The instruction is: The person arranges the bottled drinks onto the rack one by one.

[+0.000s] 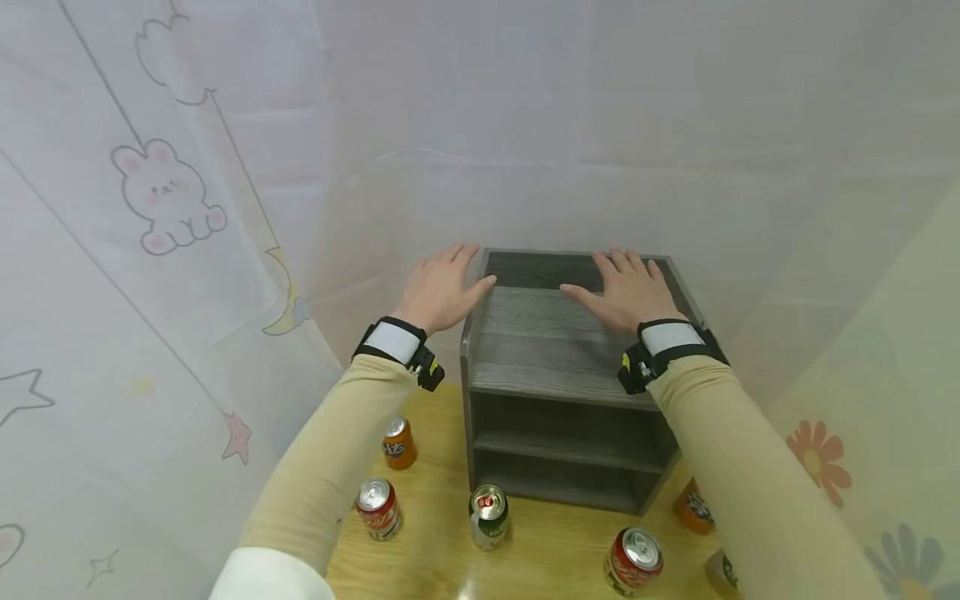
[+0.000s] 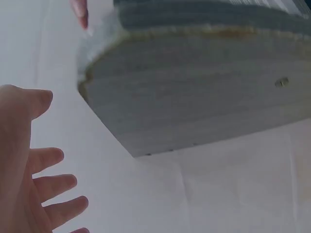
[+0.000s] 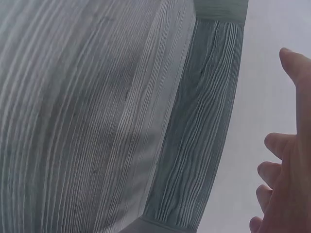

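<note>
A grey wood-grain shelf unit [image 1: 555,375] with an open top tray and lower compartments stands on the table. My left hand [image 1: 442,287] is held up beside its upper left edge, fingers spread and thumb pointing toward the shelf. In the left wrist view, a gap shows between that hand [image 2: 29,170] and the side panel [image 2: 194,92]. My right hand [image 1: 630,292] hovers over the right part of the top, fingers extended, holding nothing. The right wrist view has this hand [image 3: 286,160] apart from the shelf's back rail [image 3: 199,126].
On the wooden table [image 1: 427,550], an orange can [image 1: 399,443] and a red can [image 1: 378,508] stand left of the shelf. A green-and-white can [image 1: 489,517] is in front. Toward the right are a red can [image 1: 633,562], another orange can [image 1: 694,507] and a partly hidden can [image 1: 722,575]. White printed curtains [image 1: 172,350] surround the table.
</note>
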The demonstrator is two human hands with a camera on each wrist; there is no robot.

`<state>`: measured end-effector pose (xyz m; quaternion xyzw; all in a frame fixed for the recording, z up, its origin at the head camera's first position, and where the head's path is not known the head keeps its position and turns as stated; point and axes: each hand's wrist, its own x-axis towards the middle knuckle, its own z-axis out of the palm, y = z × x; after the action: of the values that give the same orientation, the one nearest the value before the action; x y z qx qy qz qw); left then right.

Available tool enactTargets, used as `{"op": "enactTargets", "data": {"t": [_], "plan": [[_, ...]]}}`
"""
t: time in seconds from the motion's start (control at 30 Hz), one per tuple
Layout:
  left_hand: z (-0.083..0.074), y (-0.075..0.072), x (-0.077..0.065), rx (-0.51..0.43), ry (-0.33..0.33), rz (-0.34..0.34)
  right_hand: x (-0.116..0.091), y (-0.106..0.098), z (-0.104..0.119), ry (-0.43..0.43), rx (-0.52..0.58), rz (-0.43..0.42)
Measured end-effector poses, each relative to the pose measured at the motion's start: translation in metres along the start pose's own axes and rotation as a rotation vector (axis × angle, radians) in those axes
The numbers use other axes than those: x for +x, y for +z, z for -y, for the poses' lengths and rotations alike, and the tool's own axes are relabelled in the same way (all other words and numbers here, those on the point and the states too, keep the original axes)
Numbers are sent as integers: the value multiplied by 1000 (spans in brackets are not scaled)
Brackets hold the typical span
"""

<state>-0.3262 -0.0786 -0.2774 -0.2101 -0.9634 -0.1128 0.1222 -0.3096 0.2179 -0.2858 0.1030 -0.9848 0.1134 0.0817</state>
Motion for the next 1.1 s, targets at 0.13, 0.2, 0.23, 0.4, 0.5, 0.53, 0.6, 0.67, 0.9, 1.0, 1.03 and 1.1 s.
{"op": "enactTargets", "data": {"t": [0.13,0.2,0.23,0.4,0.5,0.53,0.6,0.67,0.9,1.0,1.03,1.1], "plan": [[-3,-5,-12,-54,25,-51,0,-2,7,-21,-1,-6],[-3,-6,-19,-83,35,-76,0,-2,10,-33,-6,-3],[-3,-7,-22,-97,39,-86,0,-3,11,-39,-7,-1],[-3,-7,-38,-149,44,-127,-3,-3,18,-69,-13,1],[-3,-5,-48,-164,39,-139,-8,-7,22,-82,-14,2],[-3,-3,-51,-167,39,-143,-11,-8,23,-88,-14,4],[-4,0,-58,-183,40,-153,-15,-9,25,-103,-8,9],[-5,4,-65,-202,42,-163,-20,-10,27,-124,-4,8],[-11,21,-80,-295,60,-177,-44,-11,30,-210,30,-32],[-13,30,-84,-329,66,-189,-57,-12,30,-239,41,-38],[-13,33,-85,-335,67,-194,-61,-12,30,-246,43,-38],[-14,39,-86,-351,64,-197,-68,-12,30,-256,48,-39]]}}
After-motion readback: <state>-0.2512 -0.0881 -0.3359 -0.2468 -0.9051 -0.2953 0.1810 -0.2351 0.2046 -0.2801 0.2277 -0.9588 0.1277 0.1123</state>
